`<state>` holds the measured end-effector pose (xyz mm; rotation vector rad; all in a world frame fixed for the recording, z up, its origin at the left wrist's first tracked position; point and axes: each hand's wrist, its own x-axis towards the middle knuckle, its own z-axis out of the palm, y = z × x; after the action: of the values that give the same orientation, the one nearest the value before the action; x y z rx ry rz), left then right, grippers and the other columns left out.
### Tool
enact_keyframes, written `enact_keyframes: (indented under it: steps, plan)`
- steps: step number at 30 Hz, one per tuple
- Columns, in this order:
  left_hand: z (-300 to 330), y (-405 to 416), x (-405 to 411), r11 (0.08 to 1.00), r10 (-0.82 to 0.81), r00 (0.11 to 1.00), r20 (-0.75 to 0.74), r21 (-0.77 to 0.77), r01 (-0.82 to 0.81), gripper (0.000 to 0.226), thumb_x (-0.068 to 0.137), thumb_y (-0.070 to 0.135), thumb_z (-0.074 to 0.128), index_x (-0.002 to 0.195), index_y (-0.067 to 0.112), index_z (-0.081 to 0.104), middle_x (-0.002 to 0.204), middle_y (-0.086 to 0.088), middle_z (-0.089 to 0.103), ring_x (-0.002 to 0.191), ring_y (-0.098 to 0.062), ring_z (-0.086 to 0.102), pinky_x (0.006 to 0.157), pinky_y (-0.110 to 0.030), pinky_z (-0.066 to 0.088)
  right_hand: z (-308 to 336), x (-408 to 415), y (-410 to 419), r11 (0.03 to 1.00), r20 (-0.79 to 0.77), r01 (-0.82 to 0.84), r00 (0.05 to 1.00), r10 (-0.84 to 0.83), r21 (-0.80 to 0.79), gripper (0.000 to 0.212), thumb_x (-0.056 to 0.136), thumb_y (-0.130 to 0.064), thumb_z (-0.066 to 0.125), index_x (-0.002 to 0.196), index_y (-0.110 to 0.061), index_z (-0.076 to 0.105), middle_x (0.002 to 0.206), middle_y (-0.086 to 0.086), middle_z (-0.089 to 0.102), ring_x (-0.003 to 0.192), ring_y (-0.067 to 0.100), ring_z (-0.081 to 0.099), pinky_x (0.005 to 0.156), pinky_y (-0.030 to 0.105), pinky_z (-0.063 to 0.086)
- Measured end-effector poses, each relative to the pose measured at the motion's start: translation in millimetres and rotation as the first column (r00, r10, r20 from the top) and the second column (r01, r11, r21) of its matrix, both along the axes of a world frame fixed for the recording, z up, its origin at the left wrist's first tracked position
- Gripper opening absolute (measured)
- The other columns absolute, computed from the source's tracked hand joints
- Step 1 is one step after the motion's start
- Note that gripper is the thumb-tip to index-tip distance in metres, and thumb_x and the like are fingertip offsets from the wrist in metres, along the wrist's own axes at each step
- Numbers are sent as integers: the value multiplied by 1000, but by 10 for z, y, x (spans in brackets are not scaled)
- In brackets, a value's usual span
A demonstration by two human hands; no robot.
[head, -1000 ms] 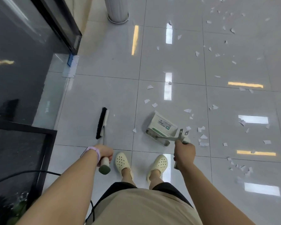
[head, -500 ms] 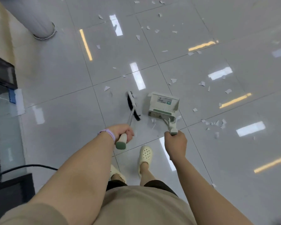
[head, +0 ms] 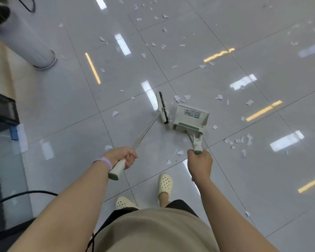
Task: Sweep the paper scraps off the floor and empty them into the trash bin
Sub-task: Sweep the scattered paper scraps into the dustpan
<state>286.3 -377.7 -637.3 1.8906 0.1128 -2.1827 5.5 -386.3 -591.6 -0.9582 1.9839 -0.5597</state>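
Scraps (head: pixel 236 140) of white paper, small and torn to uneven shapes, lie scattered over the glossy grey tiled floor (head: pixel 65 99). Most are strewn far from the person, toward the top of the view, with a loose cluster on the right just beyond the dustpan and a few more near the feet, between the two hands. The left hand (head: pixel 121 157), a lilac band (head: pixel 105 161) on its wrist, has its grip curled round the pale handle end of the broom (head: pixel 162 108); the thin metal shaft runs up and to the right to a white head with dark bristles that sits on the floor. The right hand (head: pixel 199 162) has its grip wrapped round the green-tipped handle of the dustpan (head: pixel 190 119), a white pan with a green strip and a printed label, which stands on the floor just right of the broom head, the two almost touching. A couple of scraps lie just beyond the pan's far edge, and one larger scrap lies alone to the left of the broom head. Nearer, a few scraps lie on the tile between the two handles, ahead of a pair of cream clogs (head: pixel 165 184). At far left stands a white column (head: pixel 31 42), and a black cable (head: pixel 25 194) crosses the floor at near left.
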Motion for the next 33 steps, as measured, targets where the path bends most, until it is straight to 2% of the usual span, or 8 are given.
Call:
enact_keyframes:
  steps: [4,7,14,17,22,26,29,33]
  plan:
    - [160,685,595,992,116,990,74,49,-120,32,85,-6,59,66,14,42,52,1,38,33,-7,36,29,-15,31,-13,315,-235,998,46,-41,998,43,-41,23,81,-9,51,63,-9,38,58,3,36,53,22,35,51,29,30]
    - [278,1221,946,950,282,952,123,104,-294,35,86,-5,55,62,14,39,47,2,35,29,-7,33,27,-14,28,-63,582,-338,990,59,-136,989,138,-45,22,82,-12,52,64,-10,39,58,5,41,53,23,38,50,27,31]
    - [433,2126,1264,736,637,744,200,126,-665,35,94,-2,43,64,16,37,43,1,34,25,-7,32,27,-13,31,-116,1109,-327,937,62,-347,935,349,-32,21,84,-12,52,66,-6,43,59,7,44,53,24,39,47,28,30]
    - [423,2345,1292,651,716,665,212,138,-746,37,98,2,40,64,17,36,41,1,33,23,-7,32,27,-13,31,-144,1215,-283,912,73,-409,909,409,-16,21,84,-12,51,66,-6,42,60,7,44,52,23,37,48,27,29]
    - [417,2476,1243,562,785,583,211,152,-813,27,94,0,42,74,17,37,45,2,35,25,-7,35,28,-12,34,-194,1251,-117,872,95,-488,871,482,44,19,80,-17,51,65,-7,45,57,8,46,51,28,46,50,31,39]
    - [402,2316,1096,582,775,609,169,185,-792,25,86,-4,48,76,17,39,48,3,37,27,-6,37,31,-13,38,-192,1144,-75,852,101,-516,856,507,93,20,77,-19,52,66,-4,47,58,8,45,53,28,45,51,40,49]
    - [352,1969,906,664,712,688,142,180,-725,21,92,-5,46,79,11,42,51,0,39,27,-7,39,31,-14,40,-157,974,-121,862,100,-494,869,485,114,25,80,-20,55,72,4,53,57,8,47,53,24,44,56,51,56]
    - [179,1389,649,798,570,808,151,134,-588,25,94,-8,43,76,9,41,47,-2,38,26,-9,39,30,-13,38,-62,665,-200,886,95,-445,895,436,127,22,84,-16,54,65,-6,49,55,6,44,45,21,41,50,45,54]
